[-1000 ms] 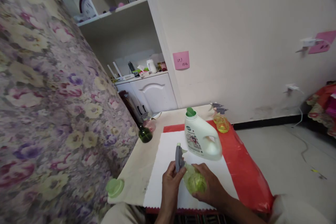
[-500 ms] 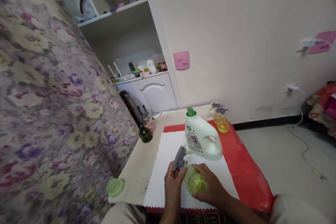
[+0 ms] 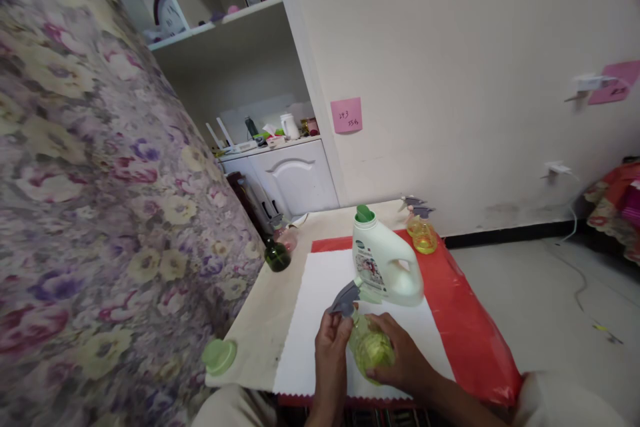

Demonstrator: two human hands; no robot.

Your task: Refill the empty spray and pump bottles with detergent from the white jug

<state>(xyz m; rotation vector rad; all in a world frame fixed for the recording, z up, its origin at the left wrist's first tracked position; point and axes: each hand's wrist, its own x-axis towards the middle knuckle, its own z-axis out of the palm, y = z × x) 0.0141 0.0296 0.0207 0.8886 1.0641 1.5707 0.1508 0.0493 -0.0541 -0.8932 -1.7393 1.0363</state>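
A small green spray bottle [image 3: 371,347] rests on the white cloth [image 3: 315,307] near the table's front edge. My right hand [image 3: 406,360] is wrapped round its body. My left hand [image 3: 331,347] pinches the neck just under the grey trigger head [image 3: 346,299], which points up and to the right. A white detergent jug [image 3: 386,265] with a green cap stands just behind the bottle.
A red plastic sheet [image 3: 465,320] lies under the cloth. A yellow spray bottle [image 3: 423,230] stands at the far edge, a dark green bottle [image 3: 277,257] at the left, a pale green cap [image 3: 220,356] at the front left corner. Floral fabric [image 3: 100,213] fills the left side.
The grey trigger head has turned clockwise, from pointing straight up to pointing up-right, as my left hand twists it. My right hand keeps the bottle still.
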